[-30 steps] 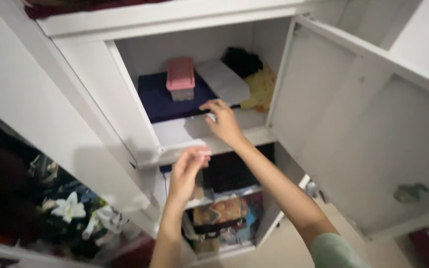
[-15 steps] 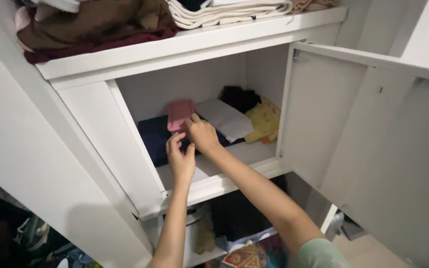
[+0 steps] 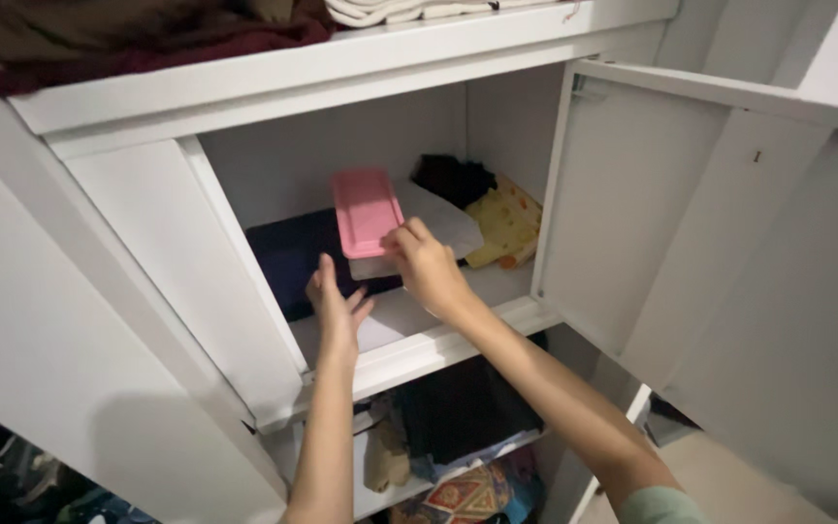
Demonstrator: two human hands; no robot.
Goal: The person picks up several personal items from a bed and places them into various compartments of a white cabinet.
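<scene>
Our right hand (image 3: pixel 426 267) pinches the near corner of a pink-lidded rectangular plastic box (image 3: pixel 367 215) above the dark folded cloth (image 3: pixel 293 257); our left hand (image 3: pixel 337 303), fingers spread, hovers just below, touching nothing.

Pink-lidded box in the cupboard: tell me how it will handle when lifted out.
The box looks like rigid plastic, so it should keep its shape. The right hand tilts it up by one corner alone, so it is probably light. Its smooth lid could be slippery, and the left hand sits open below, touching nothing, so a firmer grip seems wise.
</scene>
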